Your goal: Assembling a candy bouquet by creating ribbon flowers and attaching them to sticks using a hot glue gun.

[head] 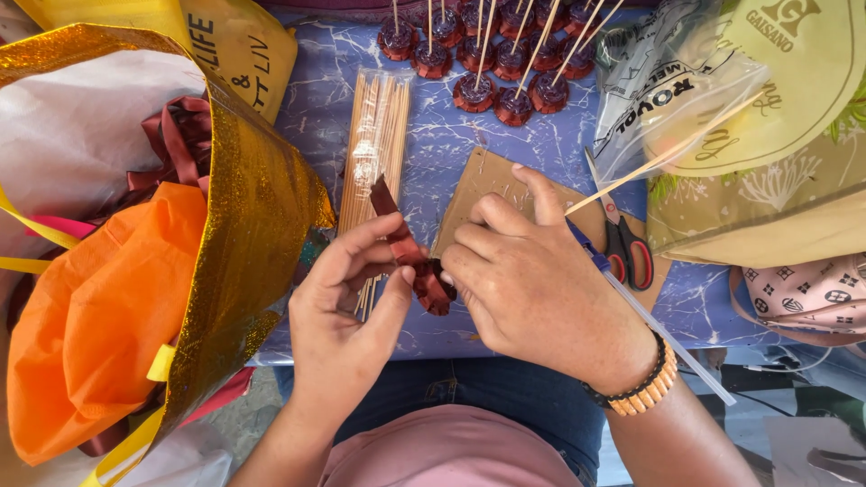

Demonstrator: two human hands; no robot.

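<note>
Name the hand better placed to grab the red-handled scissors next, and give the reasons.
Probably the right hand: the red-handled scissors lie just beyond it on the blue marbled table. The left hand is across the dark red folded ribbon, farther away.

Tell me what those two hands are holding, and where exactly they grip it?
Both hold a dark red folded ribbon strip. The left hand pinches its middle between thumb and fingers; the right hand grips the bunched lower end and also holds a thin wooden skewer.

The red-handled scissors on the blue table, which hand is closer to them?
The right hand. It sits just left of the red-handled scissors in the picture, over the brown cardboard piece. The left hand is farther away, beyond the folded dark red ribbon.
</note>
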